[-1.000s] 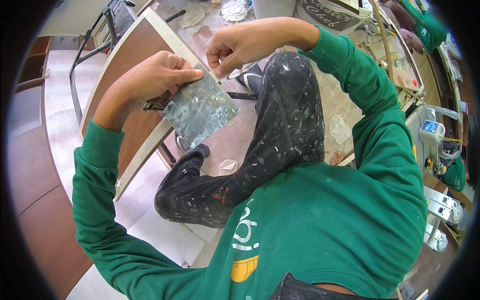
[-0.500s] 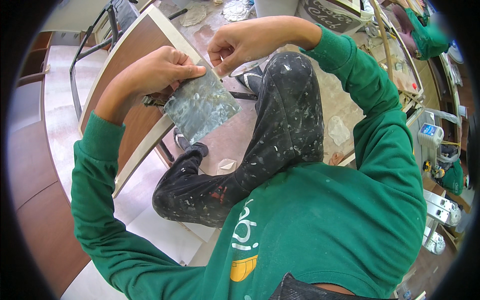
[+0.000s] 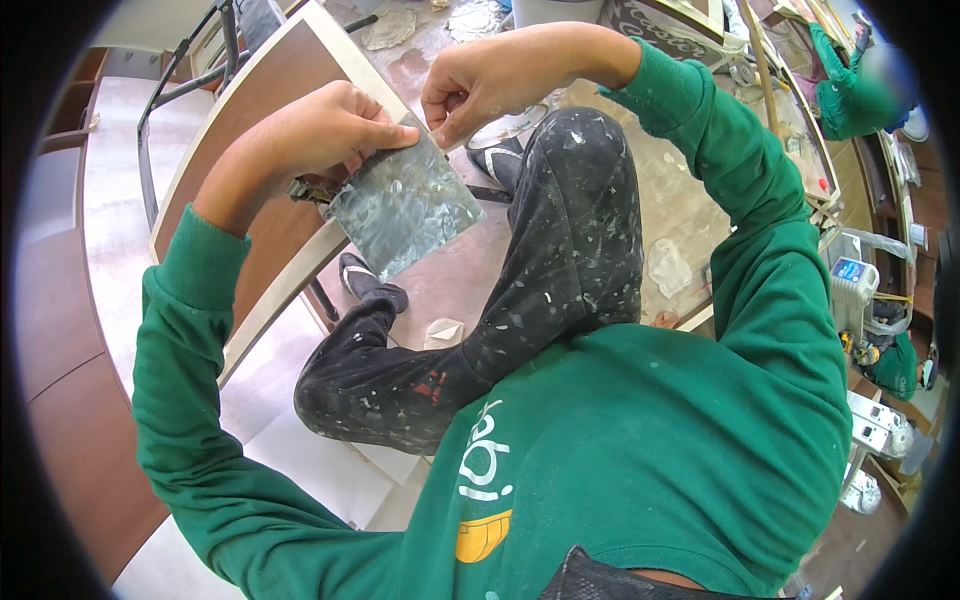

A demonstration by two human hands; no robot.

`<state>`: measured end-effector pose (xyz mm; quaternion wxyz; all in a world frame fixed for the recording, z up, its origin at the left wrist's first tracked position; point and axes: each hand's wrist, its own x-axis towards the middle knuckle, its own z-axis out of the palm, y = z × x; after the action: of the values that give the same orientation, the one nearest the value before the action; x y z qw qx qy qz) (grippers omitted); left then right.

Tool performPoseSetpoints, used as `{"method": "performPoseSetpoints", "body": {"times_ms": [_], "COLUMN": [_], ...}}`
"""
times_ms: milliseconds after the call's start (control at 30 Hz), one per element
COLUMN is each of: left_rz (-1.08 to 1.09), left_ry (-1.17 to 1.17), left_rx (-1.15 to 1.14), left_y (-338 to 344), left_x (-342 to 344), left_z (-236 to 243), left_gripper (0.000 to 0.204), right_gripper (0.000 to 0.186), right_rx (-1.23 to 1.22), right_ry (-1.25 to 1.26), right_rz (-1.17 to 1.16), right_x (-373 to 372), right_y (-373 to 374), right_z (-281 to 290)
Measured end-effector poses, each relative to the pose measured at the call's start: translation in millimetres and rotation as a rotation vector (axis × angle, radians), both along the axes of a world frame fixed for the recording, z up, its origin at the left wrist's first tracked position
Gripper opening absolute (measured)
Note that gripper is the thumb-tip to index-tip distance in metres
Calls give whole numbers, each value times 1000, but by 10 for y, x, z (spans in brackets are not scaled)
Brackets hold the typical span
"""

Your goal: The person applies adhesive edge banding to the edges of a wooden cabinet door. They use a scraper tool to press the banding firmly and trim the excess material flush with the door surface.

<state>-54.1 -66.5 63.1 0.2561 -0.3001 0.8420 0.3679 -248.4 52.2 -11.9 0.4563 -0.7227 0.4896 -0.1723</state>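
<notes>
My left hand (image 3: 330, 130) is closed, thumb on top, on the upper corner of a grey square plate (image 3: 408, 205) smeared with whitish patches. Behind the plate, a brown panel with a pale border (image 3: 325, 45) slants across. At that border, just right of the plate's corner, my right hand (image 3: 480, 90) has its fingers curled and thumb and fingertips pinched together. Whatever the pinch holds, if anything, is too small or hidden to make out. A small dark metal piece (image 3: 315, 190) shows below my left wrist.
My paint-spotted legs (image 3: 570, 220) are bent beneath the plate. Black metal tubing (image 3: 150, 150) stands at the left. Pale dried blobs (image 3: 670, 273) lie on the floor. At the far right are a white jug (image 3: 853, 280) and another person in green (image 3: 845, 95).
My hands stay at the panel's edge with the plate, shifting only slightly. The whole view has moved a little. The person at the upper right has changed posture.
</notes>
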Motion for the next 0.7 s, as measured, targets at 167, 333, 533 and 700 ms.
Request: {"method": "performPoseSetpoints", "body": {"times_ms": [167, 333, 533, 700], "left_rz": [30, 35, 47, 21], "left_ry": [27, 50, 30, 4], "left_rx": [-8, 11, 30, 36], "left_y": [0, 11, -28, -97], "left_x": [23, 19, 26, 8], "left_z": [-75, -85, -88, -148], "left_gripper": [41, 40, 41, 42], "right_gripper": [23, 19, 19, 18], "right_rx": [107, 184, 117, -67], "right_ry": [18, 39, 21, 95], "right_rz": [8, 3, -5, -39], "right_x": [12, 17, 47, 124], "right_y": [28, 12, -19, 47], "right_z": [160, 232, 191, 276]}}
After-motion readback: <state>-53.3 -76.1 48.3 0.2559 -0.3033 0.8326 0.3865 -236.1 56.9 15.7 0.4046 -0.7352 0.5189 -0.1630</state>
